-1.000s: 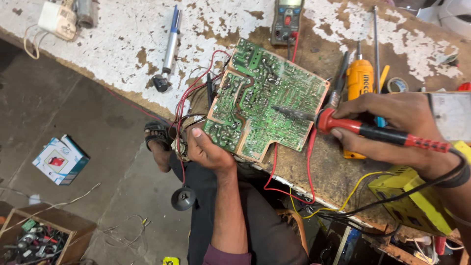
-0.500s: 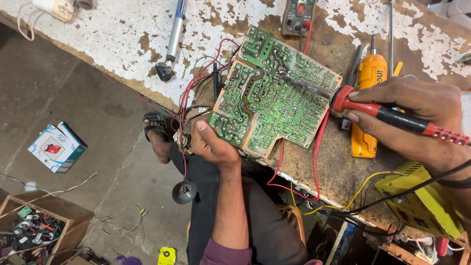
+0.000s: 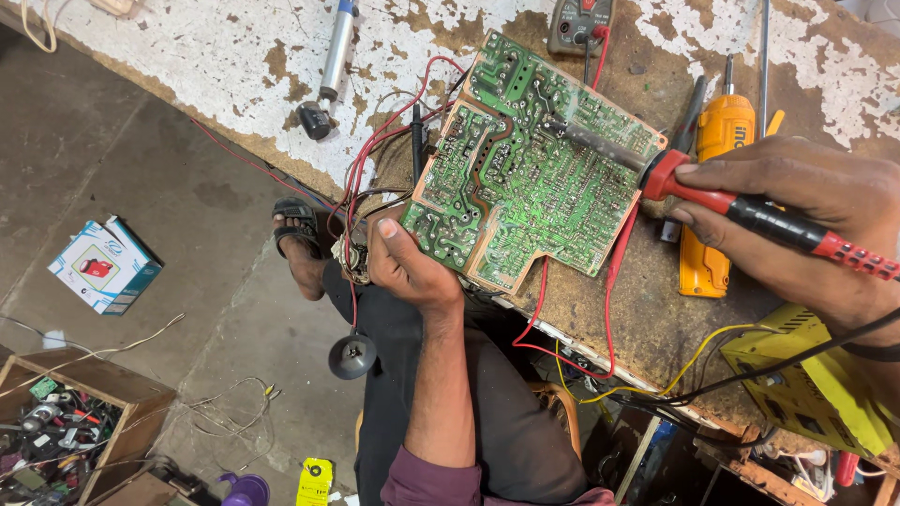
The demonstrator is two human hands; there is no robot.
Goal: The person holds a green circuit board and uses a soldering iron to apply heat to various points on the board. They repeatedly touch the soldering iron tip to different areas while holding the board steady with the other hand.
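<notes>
The green circuit board (image 3: 530, 164) lies solder side up at the front edge of the bench (image 3: 206, 66), tilted, its lower left corner out past the edge. The left hand (image 3: 405, 267) grips that corner, thumb on top. The right hand (image 3: 806, 225) is closed around a red-handled soldering iron (image 3: 750, 211), whose metal tip rests on the board's upper right area. Red wires (image 3: 375, 159) trail from the board's left side. Just right of the board lies an orange screwdriver (image 3: 717, 206); a multimeter (image 3: 579, 23) sits above it, and a yellow box (image 3: 806, 384) lies below the right hand.
</notes>
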